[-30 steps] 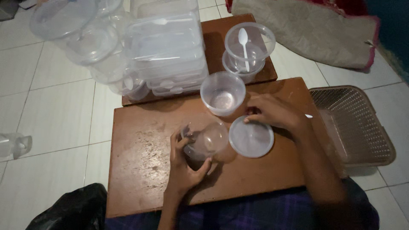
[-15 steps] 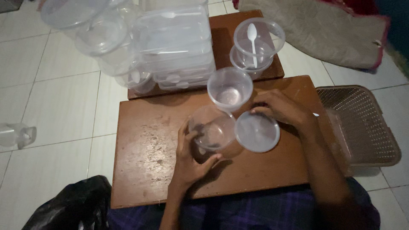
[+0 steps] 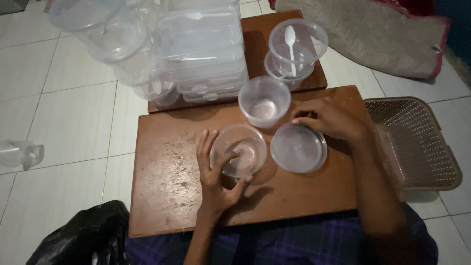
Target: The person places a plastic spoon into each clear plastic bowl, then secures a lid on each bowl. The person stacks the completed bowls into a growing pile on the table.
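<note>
Tub (image 3: pixel 239 151): clear round, upright on near board, left of lid, just below 2nd tub.
L hand (image 3: pixel 216 172): fingers curled round tub's left + near wall, thumb on near rim; gripping it.
Lid (image 3: pixel 298 147): clear round disc, flat on board, just right of tub; edges close, can't tell if touching.
R hand (image 3: pixel 329 119): fingers bent, tips on lid's far edge, pinching it; palm above board.
2nd tub (image 3: pixel 264 101): open, upright, at far edge of board.
Board (image 3: pixel 167 181): brown wood, worn; on pale tile floor.
Far board (image 3: pixel 256 39): stacked tubs w/ white spoon (image 3: pixel 291 41) on top; clear boxes (image 3: pixel 201 49) to left.
Basket (image 3: pixel 417 142): brown mesh, right of board.
Black bag (image 3: pixel 78 235): near left.
</note>
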